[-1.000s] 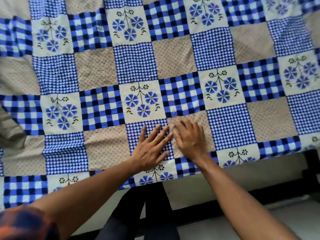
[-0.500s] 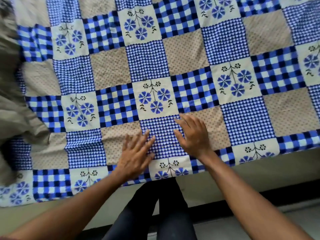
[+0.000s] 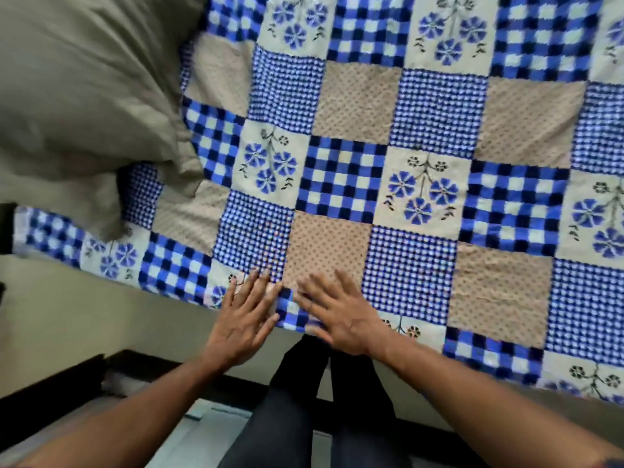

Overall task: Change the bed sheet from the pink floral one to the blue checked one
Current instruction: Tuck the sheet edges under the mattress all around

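- The person's dark-clad legs (image 3: 293, 417) stand close against the bed's pale side (image 3: 84, 315). Leaning further in could catch the hanging hem and drag it down.
- The left hand (image 3: 241, 319) and right hand (image 3: 341, 315) lie flat with fingers spread, gripping nothing, side by side on the near edge of the blue checked sheet (image 3: 341, 177). The left palm overhangs that edge. A hard outward stroke from here could drag the cloth along instead of smoothing it and skew the squares (the hem already runs slanted, though camera tilt may explain that).
- The sheet covers the bed top as far as the view reaches. Faint creases show in the beige squares on the right, and uneven strokes could push them into folds.
- Farthest off, a grey-green pillow (image 3: 77, 96) sits on the sheet's left corner. Its weight pins the cloth, so a tug would likely bunch it underneath. The pink floral sheet is not in view.
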The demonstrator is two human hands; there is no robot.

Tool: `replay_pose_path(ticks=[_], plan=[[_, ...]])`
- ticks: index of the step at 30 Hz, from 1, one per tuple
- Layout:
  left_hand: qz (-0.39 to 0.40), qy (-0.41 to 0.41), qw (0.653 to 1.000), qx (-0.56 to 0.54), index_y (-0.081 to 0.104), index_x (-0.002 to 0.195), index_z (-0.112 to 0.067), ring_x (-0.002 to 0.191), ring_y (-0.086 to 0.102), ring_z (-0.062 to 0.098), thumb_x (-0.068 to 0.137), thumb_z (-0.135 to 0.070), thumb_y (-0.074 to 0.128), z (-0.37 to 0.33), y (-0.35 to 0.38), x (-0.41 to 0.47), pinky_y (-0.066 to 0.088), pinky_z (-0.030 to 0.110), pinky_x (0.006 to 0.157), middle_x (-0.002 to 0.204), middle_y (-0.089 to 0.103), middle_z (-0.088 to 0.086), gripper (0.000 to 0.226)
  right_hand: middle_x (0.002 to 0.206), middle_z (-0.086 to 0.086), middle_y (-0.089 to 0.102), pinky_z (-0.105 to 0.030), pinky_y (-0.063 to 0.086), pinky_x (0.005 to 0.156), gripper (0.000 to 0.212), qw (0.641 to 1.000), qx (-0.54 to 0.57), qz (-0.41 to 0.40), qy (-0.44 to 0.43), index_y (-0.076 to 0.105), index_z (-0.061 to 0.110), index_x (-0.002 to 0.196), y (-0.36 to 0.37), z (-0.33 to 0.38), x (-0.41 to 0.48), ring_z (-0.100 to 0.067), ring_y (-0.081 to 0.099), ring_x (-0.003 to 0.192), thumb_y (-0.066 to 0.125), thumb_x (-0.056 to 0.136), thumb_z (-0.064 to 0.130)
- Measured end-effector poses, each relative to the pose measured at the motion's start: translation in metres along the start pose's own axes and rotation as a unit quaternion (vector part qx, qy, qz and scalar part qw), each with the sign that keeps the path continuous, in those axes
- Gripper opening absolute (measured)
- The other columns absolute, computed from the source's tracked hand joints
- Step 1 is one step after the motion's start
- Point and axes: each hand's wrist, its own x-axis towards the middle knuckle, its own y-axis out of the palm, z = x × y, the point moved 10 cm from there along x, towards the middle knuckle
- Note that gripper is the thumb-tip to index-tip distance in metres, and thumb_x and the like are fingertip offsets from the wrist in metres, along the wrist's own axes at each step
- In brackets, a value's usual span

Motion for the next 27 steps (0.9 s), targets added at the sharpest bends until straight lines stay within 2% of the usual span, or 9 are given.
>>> replay_pose_path(ticks=[4, 8, 12, 14, 17, 19, 21, 25, 27], plan=[[-0.020, -0.013, 0.999, -0.039, 0.039, 0.152, -0.018, 0.150, 0.026, 0.028, 0.101, -0.045, 0.039, -0.008, 0.000, -0.029, 0.029, 0.054, 0.115, 0.162, 0.027, 0.009, 0.058, 0.160, -0.002, 0.036, -0.056, 0.020, 0.120, 0.059, 0.998, 0.015, -0.005, -0.064, 0.040, 0.024, 0.153, -0.010, 0.014, 0.008, -0.023, 0.028, 0.150, 0.038, 0.103, 0.055], [-0.033, -0.050, 0.994, -0.087, 0.049, 0.146, -0.024, 0.138, 0.045, 0.026, 0.101, -0.046, 0.041, -0.011, 0.008, -0.057, 0.038, 0.044, 0.101, 0.154, 0.042, 0.005, 0.051, 0.162, -0.009, 0.031, -0.057, 0.012, 0.122, 0.056, 0.999, -0.014, -0.023, 0.047, 0.039, 0.019, 0.153, -0.049, -0.059, 0.093, -0.028, 0.022, 0.152, 0.029, 0.106, 0.049], [-0.117, -0.138, 0.971, -0.155, 0.061, 0.130, -0.024, 0.109, 0.061, 0.026, 0.099, -0.041, 0.046, 0.010, -0.022, -0.048, 0.042, 0.042, 0.088, 0.127, 0.058, 0.004, 0.038, 0.167, -0.004, 0.015, -0.057, 0.006, 0.123, 0.067, 0.993, -0.006, 0.001, 0.119, 0.024, 0.020, 0.159, -0.048, -0.079, 0.156, -0.025, 0.007, 0.155, 0.022, 0.104, 0.058], [-0.178, -0.185, 0.950, -0.179, 0.063, 0.121, -0.020, 0.106, 0.058, 0.026, 0.097, -0.036, 0.048, 0.035, -0.053, -0.032, 0.041, 0.041, 0.088, 0.120, 0.058, 0.004, 0.033, 0.167, -0.004, 0.012, -0.059, 0.005, 0.122, 0.072, 0.997, -0.026, 0.029, 0.069, 0.019, 0.021, 0.160, -0.031, -0.034, 0.168, -0.025, 0.004, 0.155, 0.017, 0.102, 0.062], [-0.221, -0.210, 0.934, -0.187, 0.063, 0.120, -0.017, 0.109, 0.056, 0.027, 0.097, -0.035, 0.046, 0.069, -0.085, 0.004, 0.043, 0.044, 0.089, 0.125, 0.060, 0.006, 0.034, 0.163, -0.007, 0.029, -0.059, 0.007, 0.122, 0.073, 0.996, -0.003, 0.064, -0.059, 0.034, 0.017, 0.155, 0.004, 0.062, 0.158, -0.030, 0.014, 0.154, 0.027, 0.093, 0.056], [-0.210, -0.183, 0.946, -0.167, 0.061, 0.128, -0.019, 0.115, 0.056, 0.028, 0.098, -0.039, 0.044, 0.084, -0.089, 0.038, 0.043, 0.045, 0.091, 0.134, 0.058, 0.006, 0.040, 0.149, -0.010, 0.050, -0.055, 0.013, 0.122, 0.066, 0.993, 0.047, 0.052, -0.091, 0.055, 0.018, 0.141, 0.014, 0.099, 0.149, -0.032, 0.033, 0.146, 0.040, 0.089, 0.054], [-0.161, -0.137, 0.967, -0.140, 0.054, 0.141, -0.025, 0.133, 0.046, 0.026, 0.099, -0.045, 0.040, 0.087, -0.080, 0.072, 0.038, 0.046, 0.101, 0.150, 0.047, 0.004, 0.048, 0.134, -0.006, 0.064, -0.049, 0.018, 0.117, 0.056, 0.992, 0.070, 0.036, -0.094, 0.068, 0.020, 0.127, 0.015, 0.112, 0.146, -0.030, 0.048, 0.133, 0.042, 0.092, 0.054], [-0.058, -0.058, 0.995, -0.064, 0.031, 0.154, -0.035, 0.152, 0.015, 0.021, 0.102, -0.053, 0.027, 0.108, -0.052, 0.130, 0.018, 0.057, 0.116, 0.165, 0.021, -0.001, 0.055, 0.139, -0.005, 0.061, -0.050, 0.026, 0.119, 0.041, 0.980, 0.127, -0.051, -0.145, 0.064, 0.017, 0.131, -0.017, 0.111, 0.149, -0.028, 0.050, 0.134, 0.054, 0.100, 0.041], [-0.034, -0.056, 0.997, -0.040, 0.017, 0.158, -0.035, 0.154, 0.004, 0.021, 0.102, -0.055, 0.021, 0.139, -0.042, 0.139, 0.011, 0.060, 0.118, 0.167, 0.009, -0.001, 0.059, 0.136, -0.008, 0.063, -0.049, 0.032, 0.116, 0.035, 0.980, 0.134, -0.114, -0.095, 0.067, 0.014, 0.127, -0.043, 0.078, 0.163, -0.028, 0.054, 0.129, 0.057, 0.099, 0.034]])
